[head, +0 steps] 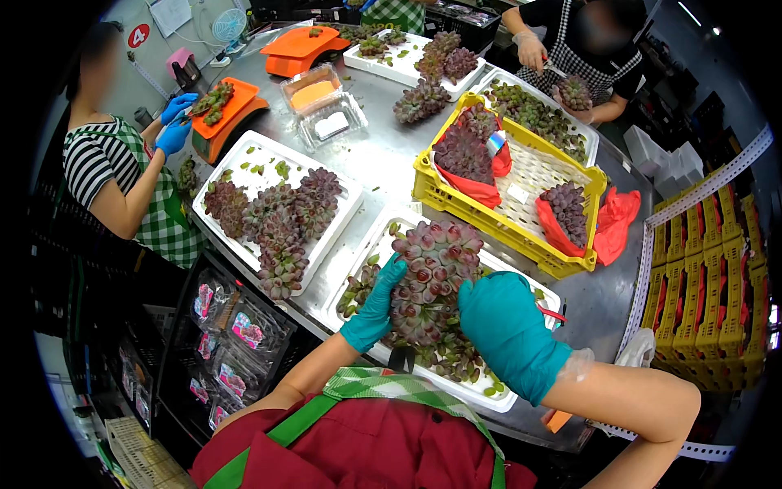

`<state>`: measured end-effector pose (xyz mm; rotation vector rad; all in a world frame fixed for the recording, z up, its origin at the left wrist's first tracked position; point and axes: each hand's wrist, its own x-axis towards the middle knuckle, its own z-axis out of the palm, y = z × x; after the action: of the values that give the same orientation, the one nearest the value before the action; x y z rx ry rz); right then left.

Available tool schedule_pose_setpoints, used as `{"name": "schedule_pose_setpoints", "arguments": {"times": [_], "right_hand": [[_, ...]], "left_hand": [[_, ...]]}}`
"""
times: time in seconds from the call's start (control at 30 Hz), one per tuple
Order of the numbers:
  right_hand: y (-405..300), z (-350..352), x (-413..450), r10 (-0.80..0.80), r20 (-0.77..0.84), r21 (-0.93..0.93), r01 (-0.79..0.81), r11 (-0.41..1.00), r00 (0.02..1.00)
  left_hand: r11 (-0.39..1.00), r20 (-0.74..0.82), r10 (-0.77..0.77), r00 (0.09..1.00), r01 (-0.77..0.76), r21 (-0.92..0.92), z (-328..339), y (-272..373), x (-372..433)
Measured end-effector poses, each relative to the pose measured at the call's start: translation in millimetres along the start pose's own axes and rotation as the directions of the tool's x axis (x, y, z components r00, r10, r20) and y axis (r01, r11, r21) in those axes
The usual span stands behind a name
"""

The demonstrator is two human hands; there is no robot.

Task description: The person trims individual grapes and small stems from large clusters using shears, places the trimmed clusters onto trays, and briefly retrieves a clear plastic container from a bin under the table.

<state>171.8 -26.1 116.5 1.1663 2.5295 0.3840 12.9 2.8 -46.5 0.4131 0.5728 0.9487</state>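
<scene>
A large cluster of purple-green grape-like fruit or succulent rosettes (432, 275) is held up over a white foam tray (537, 293). My left hand (380, 302), in a teal glove, grips the cluster's left side. My right hand (507, 327), gloved the same way, is at its right side; its fingers are mostly hidden, with a red handle (551, 314) showing beyond it. Smaller green and purple pieces (357, 288) lie in the tray under and around the cluster.
Left stands another foam tray (342, 244) with clusters. A yellow plastic crate (501, 235) with red-wrapped clusters is beyond, right. Orange scales (229, 122) and clear plastic boxes (333, 122) stand farther back. Co-workers handle clusters at left and upper right. A black crate (183, 342) of packaged goods borders the table.
</scene>
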Motion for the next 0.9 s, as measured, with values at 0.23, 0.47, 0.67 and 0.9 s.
{"name": "schedule_pose_setpoints", "arguments": {"times": [0.23,0.47,0.67,0.9], "right_hand": [[1.1,-8.8,-2.0,0.011,0.069,0.071,-0.016,0.997,0.998],[35.5,-7.9,-39.5,0.115,0.023,0.401,-0.115,0.909,0.993],[7.6,153.9,-92.4,0.403,0.056,0.423,-0.387,0.819,0.914],[-42.5,180.4,-77.9,0.641,0.310,0.900,-0.433,0.039,0.702]], "left_hand": [[0.994,-0.003,-0.034,0.999,0.034,-0.101,1.4,-4.8,-0.6],[0.966,-0.030,-0.042,0.999,0.033,-0.256,-12.7,-1.9,-5.0],[0.962,0.034,0.064,0.997,-0.052,-0.269,-10.6,10.1,-9.3],[0.972,0.016,0.114,0.993,-0.108,-0.208,5.3,21.0,-20.0]]}}
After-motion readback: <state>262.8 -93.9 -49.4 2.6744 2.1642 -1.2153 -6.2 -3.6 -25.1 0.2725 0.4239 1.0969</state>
